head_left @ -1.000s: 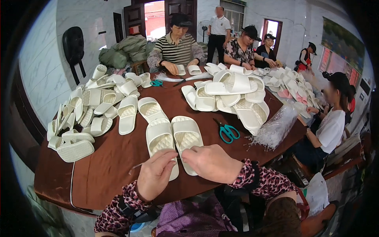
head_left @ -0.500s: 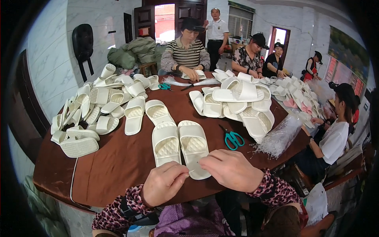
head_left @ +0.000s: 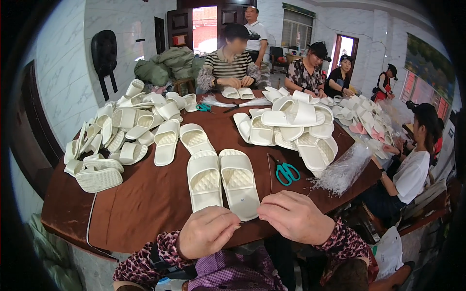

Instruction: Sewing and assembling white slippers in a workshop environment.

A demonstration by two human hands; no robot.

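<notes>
Two cream slippers lie side by side, touching, soles down on the brown table (head_left: 145,203), toes pointing away from the person. The left slipper (head_left: 204,180) and right slipper (head_left: 239,182) each have a broad strap over the front and a quilted, diamond-patterned footbed. Their heels reach the near edge; the right heel bears a small dark mark

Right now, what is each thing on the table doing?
Pair of slippers: flat, side by side, soles down.
Left hand: fingers curled, at the table edge.
Right hand: fingers pinched by the slipper heel.
Scissors: lying shut.
Slipper heap: stacked loosely.
</notes>
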